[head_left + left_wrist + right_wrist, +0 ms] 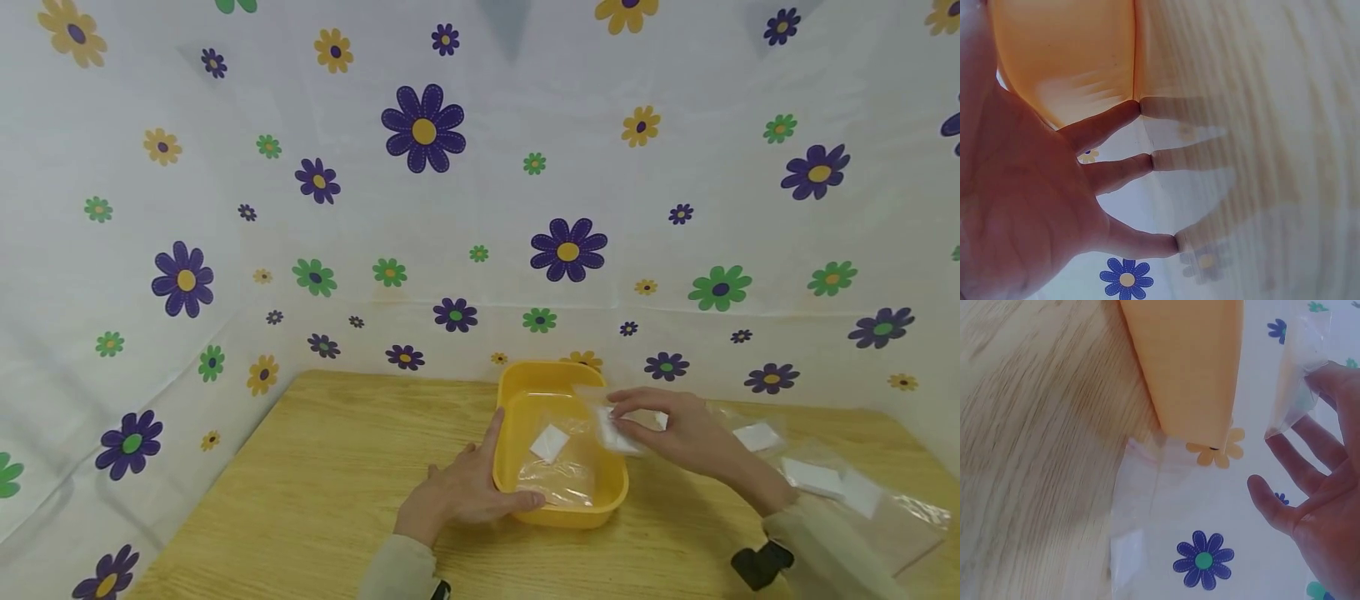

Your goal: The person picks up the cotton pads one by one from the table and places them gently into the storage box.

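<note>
— Head view: how many tubs?
— One yellow tub (512, 400) on the surface (300, 483), with one clear packet (555, 483) inside, around one white square (550, 443).
— Left fingers (491, 437)?
— Straight, spread along the left wall, thumb over the near rim.
— Right fingers (647, 398)?
— Pinching a second packet (617, 432) at the right rim. Farther right, at least three white pieces (813, 477) in clear bags (896, 533).
— Left wrist view?
— Three outstretched, tips touching the surface, beside the tub.
— Right wrist view?
— One packet pinched, other fingers spread; one bag lying just beside the tub.
</note>
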`<state>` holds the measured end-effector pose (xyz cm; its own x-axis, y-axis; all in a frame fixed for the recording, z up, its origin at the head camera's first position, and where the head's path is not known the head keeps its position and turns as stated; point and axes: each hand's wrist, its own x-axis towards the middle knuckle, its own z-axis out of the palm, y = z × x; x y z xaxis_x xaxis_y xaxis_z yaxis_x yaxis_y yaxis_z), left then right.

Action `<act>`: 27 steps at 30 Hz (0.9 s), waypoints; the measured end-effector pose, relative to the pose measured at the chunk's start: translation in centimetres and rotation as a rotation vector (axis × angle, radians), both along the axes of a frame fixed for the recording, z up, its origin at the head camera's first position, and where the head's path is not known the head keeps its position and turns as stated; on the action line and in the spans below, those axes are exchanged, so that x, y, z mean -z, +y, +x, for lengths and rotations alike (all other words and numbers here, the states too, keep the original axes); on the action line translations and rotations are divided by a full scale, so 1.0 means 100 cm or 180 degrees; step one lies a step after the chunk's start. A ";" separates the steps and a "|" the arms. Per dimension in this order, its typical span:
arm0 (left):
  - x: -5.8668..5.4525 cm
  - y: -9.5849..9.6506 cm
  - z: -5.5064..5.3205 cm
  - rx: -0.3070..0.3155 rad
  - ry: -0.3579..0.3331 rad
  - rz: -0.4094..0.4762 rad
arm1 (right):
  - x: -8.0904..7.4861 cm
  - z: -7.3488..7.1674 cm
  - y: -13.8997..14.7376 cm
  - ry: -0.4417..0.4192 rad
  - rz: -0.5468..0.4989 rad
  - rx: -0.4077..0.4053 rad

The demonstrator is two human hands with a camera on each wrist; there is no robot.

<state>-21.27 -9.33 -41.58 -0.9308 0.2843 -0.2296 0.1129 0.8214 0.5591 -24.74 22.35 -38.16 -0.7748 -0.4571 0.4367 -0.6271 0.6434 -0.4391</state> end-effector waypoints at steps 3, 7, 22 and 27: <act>-0.001 0.000 0.000 0.0005 0.0012 -0.0020 | -0.001 -0.002 -0.008 -0.0046 -0.0033 -0.0075; -0.001 0.000 0.000 0.0003 0.0014 -0.0048 | -0.001 -0.004 -0.018 0.0004 -0.0077 -0.0206; -0.001 -0.001 0.000 0.0013 -0.0012 -0.0064 | 0.013 -0.007 -0.050 -0.0046 0.0087 -0.0414; -0.001 0.000 0.000 0.0031 -0.0007 -0.0060 | 0.014 -0.005 -0.053 -0.0066 0.0204 -0.0385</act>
<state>-21.31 -9.36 -41.43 -0.9275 0.2890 -0.2370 0.1198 0.8306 0.5439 -25.26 17.07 -39.59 -0.7210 -0.5741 0.3881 -0.6929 0.5909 -0.4131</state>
